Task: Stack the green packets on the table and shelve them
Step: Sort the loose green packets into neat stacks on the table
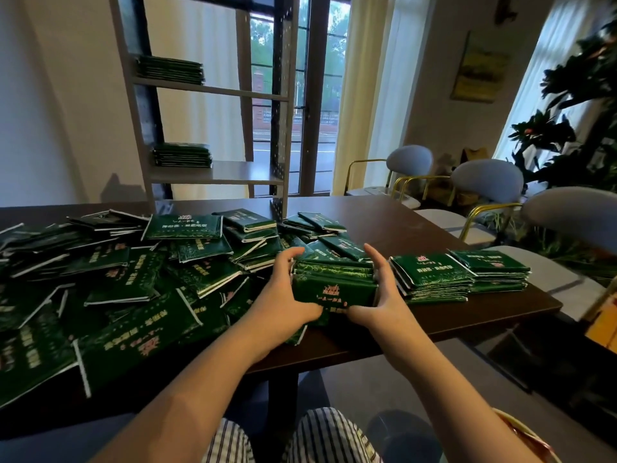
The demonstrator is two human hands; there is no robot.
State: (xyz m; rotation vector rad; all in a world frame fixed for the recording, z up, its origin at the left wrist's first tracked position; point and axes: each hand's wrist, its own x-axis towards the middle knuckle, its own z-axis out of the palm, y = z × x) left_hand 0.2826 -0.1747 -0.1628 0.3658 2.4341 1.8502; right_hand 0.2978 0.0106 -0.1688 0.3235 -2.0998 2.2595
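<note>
Now left grip (283, 289) and right grip (380, 290) curl round opposite ends of a stack (334, 290) by the counter (400, 225) edge, pile (133, 272) just left.

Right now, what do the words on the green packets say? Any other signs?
On the held stack: red emblem, pale characters, too blurred to read.
On the loose packet: pale characters, too blurred.
On the neat stack at right: same print, too blurred.
On the wall picture: no words show.
Nothing can be quoted.
</note>
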